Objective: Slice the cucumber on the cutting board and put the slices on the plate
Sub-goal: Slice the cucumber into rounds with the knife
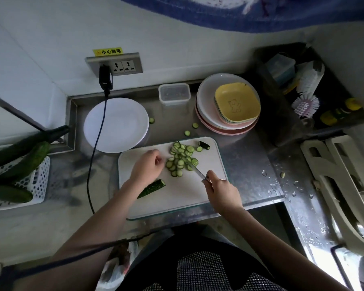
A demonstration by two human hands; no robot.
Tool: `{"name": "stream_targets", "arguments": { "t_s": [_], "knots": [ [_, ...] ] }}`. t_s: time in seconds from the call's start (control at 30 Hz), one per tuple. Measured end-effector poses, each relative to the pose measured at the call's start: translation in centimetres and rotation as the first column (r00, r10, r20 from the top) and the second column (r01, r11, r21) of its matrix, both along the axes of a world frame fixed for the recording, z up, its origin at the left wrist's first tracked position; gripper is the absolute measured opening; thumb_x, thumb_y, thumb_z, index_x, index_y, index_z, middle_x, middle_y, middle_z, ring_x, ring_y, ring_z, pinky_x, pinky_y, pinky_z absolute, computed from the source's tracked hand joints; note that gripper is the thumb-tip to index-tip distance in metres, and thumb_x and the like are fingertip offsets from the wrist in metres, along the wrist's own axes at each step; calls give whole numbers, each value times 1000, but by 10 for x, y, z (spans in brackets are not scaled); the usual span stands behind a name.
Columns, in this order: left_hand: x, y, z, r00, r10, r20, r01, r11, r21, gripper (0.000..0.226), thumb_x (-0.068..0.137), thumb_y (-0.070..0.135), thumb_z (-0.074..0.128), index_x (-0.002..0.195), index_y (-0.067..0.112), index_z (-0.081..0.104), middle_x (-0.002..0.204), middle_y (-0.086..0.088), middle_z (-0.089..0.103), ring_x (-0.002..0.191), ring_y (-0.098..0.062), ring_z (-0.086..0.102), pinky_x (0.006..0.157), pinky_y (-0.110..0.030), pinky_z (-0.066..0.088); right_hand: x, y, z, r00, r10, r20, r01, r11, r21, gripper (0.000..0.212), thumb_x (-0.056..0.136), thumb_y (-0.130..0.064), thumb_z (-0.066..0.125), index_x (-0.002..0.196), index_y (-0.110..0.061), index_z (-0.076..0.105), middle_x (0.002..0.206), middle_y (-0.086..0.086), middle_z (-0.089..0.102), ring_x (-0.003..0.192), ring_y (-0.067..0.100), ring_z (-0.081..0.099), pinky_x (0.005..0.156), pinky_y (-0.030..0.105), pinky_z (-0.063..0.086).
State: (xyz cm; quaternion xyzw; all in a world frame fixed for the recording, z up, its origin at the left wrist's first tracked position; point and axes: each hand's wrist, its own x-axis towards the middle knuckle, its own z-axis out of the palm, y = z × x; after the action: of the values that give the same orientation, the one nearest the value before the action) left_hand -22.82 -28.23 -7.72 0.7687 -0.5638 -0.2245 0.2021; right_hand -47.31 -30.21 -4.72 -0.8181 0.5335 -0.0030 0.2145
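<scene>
Nearest the viewer, a knife (194, 169) is gripped in the right hand (220, 192), its blade laid among the slices. An uncut cucumber piece (152, 188) lies on the cutting board (183, 198), partly hidden beneath the left wrist. The left hand (148, 164) is held loosely curled just beside the slices (182, 158); nothing is seen pinched in it. Beyond the heap, an end stub (204, 145) rests near the board's far edge. A few stray slices (187, 133) lie on the counter (250, 156). Farther back, the white plate (116, 124) carries no slices. Slicing is judged partly done; the transfer is not yet begun.
</scene>
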Motion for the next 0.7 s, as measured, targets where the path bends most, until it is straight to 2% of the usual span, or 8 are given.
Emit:
{"name": "stream_targets", "arguments": {
  "t_s": [0.1,0.2,0.3,0.37,0.43,0.5,0.6,0.7],
  "knots": [
    [1,38,-6,926,-241,291,278,956,-91,17,74,21,67,74,10,54,74,-4,52,65,-25,56,56,-30,43,23,9,1,997,-12,76,3,994,106,21,100,-36,35,102,-17,42,81,17,63,75,38,57,58,39,46],
    [10,64,-17,769,-422,479,465,885,34,26,74,34,48,82,12,60,82,-4,56,73,-24,58,66,-34,39,44,20,3,996,60,63,-70,982,175,22,101,-34,32,108,-15,40,86,21,64,76,41,59,58,39,40],
    [15,74,-26,718,-450,531,504,862,48,31,76,30,43,100,14,56,91,-3,59,82,-23,58,71,-34,37,57,37,6,982,186,23,-187,963,195,22,102,-30,32,117,-15,37,94,20,65,83,39,61,61,37,37],
    [15,77,-32,676,-468,569,552,833,30,35,74,20,52,108,14,49,93,-3,60,84,-23,58,68,-35,46,61,48,5,958,286,-24,-276,940,201,20,102,-25,34,120,-16,34,102,17,65,88,38,63,62,36,37],
    [14,79,-34,640,-495,588,595,804,30,52,66,12,63,116,12,46,97,-5,62,90,-24,55,69,-34,50,61,55,5,938,341,-60,-323,925,202,23,101,-20,35,123,-16,32,107,15,64,91,38,63,64,38,40],
    [14,82,-34,613,-494,617,621,784,11,55,66,10,60,119,9,45,103,-8,63,95,-25,50,71,-35,51,59,58,2,933,349,-91,-326,923,204,26,100,-16,36,125,-16,31,107,15,62,91,38,63,64,39,41],
    [12,84,-35,581,-480,657,636,772,1,41,77,10,43,118,7,45,106,-10,64,96,-29,46,70,-37,52,57,63,-2,926,357,-124,-331,924,192,32,97,-9,38,127,-15,29,104,14,61,89,38,63,61,38,36],
    [10,84,-37,579,-489,652,620,783,37,48,71,10,55,118,8,46,104,-12,63,94,-32,46,68,-38,52,59,65,-2,933,337,-125,-311,931,191,30,98,-9,37,126,-15,30,102,14,60,88,38,63,60,38,36]
  ]
}}
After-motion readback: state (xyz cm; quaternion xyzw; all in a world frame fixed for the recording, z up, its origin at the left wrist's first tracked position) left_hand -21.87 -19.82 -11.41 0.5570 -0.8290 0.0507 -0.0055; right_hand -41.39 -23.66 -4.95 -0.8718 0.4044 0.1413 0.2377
